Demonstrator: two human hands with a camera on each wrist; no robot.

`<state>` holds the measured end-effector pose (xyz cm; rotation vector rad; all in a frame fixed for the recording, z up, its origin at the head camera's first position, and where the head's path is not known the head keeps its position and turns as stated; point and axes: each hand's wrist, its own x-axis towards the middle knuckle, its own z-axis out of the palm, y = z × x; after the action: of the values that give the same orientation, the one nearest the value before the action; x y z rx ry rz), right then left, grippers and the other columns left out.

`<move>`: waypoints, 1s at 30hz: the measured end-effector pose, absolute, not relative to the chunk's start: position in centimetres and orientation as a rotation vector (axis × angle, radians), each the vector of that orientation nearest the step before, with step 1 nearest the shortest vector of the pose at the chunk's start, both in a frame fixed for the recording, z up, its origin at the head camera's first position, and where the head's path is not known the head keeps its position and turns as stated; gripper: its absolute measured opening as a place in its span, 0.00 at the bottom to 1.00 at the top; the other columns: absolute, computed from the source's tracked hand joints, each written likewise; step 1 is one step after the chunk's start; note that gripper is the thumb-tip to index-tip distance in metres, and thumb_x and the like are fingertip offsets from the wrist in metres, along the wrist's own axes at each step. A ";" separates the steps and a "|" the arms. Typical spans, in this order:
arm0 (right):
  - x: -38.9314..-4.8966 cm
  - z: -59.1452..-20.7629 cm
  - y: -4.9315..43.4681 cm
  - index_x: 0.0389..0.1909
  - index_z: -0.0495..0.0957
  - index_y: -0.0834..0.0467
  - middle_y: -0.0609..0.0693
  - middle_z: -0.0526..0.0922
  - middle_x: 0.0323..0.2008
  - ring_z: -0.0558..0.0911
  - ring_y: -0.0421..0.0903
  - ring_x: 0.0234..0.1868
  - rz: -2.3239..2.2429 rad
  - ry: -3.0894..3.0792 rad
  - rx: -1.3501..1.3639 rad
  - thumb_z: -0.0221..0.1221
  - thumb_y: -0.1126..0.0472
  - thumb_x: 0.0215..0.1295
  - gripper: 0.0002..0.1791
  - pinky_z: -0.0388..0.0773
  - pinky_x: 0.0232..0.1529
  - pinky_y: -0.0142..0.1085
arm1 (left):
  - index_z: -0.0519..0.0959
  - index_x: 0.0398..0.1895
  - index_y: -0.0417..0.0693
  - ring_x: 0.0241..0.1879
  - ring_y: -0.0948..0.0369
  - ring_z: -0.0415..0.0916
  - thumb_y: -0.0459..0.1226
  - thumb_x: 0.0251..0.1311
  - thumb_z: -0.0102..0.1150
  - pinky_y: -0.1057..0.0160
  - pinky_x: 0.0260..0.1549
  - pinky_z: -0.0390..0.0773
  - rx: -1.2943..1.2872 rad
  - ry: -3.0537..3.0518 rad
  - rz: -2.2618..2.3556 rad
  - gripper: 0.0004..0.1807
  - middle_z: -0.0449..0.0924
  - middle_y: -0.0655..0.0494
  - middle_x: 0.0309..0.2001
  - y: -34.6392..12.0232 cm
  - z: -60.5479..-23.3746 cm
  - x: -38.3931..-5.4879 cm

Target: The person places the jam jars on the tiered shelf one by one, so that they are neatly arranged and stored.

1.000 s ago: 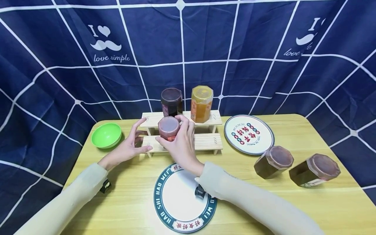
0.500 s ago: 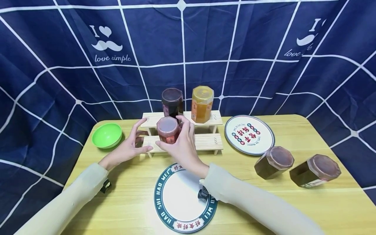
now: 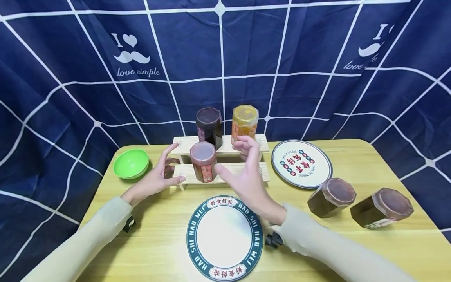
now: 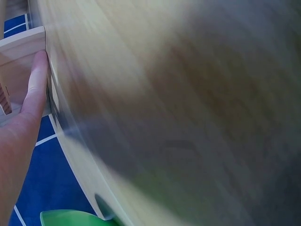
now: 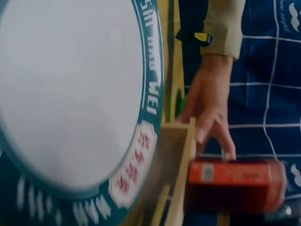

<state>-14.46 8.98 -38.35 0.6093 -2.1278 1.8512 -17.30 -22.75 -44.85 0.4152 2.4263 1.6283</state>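
A dark red jar [image 3: 203, 161] with an orange-red label stands upright on the lower step of the two-step wooden rack [image 3: 243, 171], left of its middle. My right hand [image 3: 251, 178] is just right of this jar, thumb tip close to its side, fingers loosely bent with nothing between them. My left hand [image 3: 155, 180] rests spread against the rack's left end, thumb at the lower step and index finger by the upper one. One straight finger [image 4: 36, 87] lies against the wood in the left wrist view. A dark jar [image 3: 209, 129] and a yellow jar [image 3: 245, 119] occupy the upper step.
A green bowl [image 3: 131, 163] is left of the rack; a white printed plate [image 3: 278, 152] lies to its right. Two brown jars [image 3: 331, 197] stand at the right. In front lies a green-rimmed plate [image 3: 225, 235]. Blue grid cloth [image 3: 190, 51] hangs behind the table.
My right hand has let go of the red jar and drawn away to the right. The jar now stands on the lower step, its label turned forward. My left hand stays at the rack.
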 end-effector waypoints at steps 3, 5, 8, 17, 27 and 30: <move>-14.3 -37.9 10.8 0.77 0.57 0.55 0.64 0.68 0.68 0.68 0.55 0.72 1.866 -2.088 0.598 0.73 0.63 0.64 0.46 0.59 0.76 0.58 | 0.41 0.87 0.83 0.73 0.37 0.66 0.37 0.71 0.75 0.32 0.75 0.58 0.410 2.433 1.618 0.60 0.64 0.37 0.75 -22.8 -44.8 -17.2; -14.2 -37.8 11.9 0.76 0.57 0.57 0.64 0.67 0.68 0.69 0.57 0.72 1.882 -2.064 0.586 0.72 0.66 0.64 0.45 0.59 0.76 0.56 | 0.40 0.87 0.83 0.74 0.36 0.66 0.37 0.71 0.74 0.32 0.75 0.57 0.413 2.435 1.612 0.60 0.63 0.36 0.75 -22.9 -44.8 -17.2; -14.1 -37.8 13.5 0.76 0.57 0.59 0.60 0.68 0.67 0.69 0.56 0.71 1.892 -2.034 0.561 0.71 0.69 0.63 0.45 0.60 0.74 0.52 | 0.40 0.87 0.84 0.73 0.35 0.66 0.38 0.71 0.74 0.31 0.74 0.58 0.413 2.439 1.605 0.60 0.63 0.36 0.75 -22.9 -44.9 -17.2; -12.9 -37.6 17.7 0.75 0.59 0.61 0.56 0.69 0.65 0.69 0.60 0.68 1.905 -1.901 0.571 0.67 0.80 0.62 0.43 0.65 0.71 0.39 | 0.41 0.87 0.85 0.73 0.35 0.66 0.39 0.71 0.75 0.29 0.73 0.59 0.391 2.435 1.608 0.59 0.65 0.36 0.76 -23.0 -45.2 -17.3; -11.4 -38.1 22.9 0.73 0.63 0.63 0.60 0.70 0.65 0.71 0.56 0.66 1.917 -1.763 0.464 0.63 0.84 0.60 0.41 0.70 0.66 0.36 | 0.41 0.88 0.82 0.75 0.34 0.63 0.37 0.71 0.75 0.30 0.74 0.58 0.378 2.411 1.633 0.60 0.64 0.36 0.76 -22.8 -44.9 -17.3; -11.0 -38.5 24.8 0.73 0.65 0.64 0.60 0.71 0.64 0.72 0.54 0.66 1.890 -1.741 0.403 0.63 0.84 0.59 0.40 0.69 0.68 0.35 | 0.41 0.87 0.82 0.75 0.34 0.64 0.37 0.71 0.75 0.30 0.74 0.58 0.375 2.417 1.621 0.60 0.64 0.36 0.76 -22.7 -44.8 -17.3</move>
<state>-11.04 24.77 -38.51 0.4027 -1.7409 1.8901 -17.33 -22.69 -44.77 0.3753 2.4167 1.6207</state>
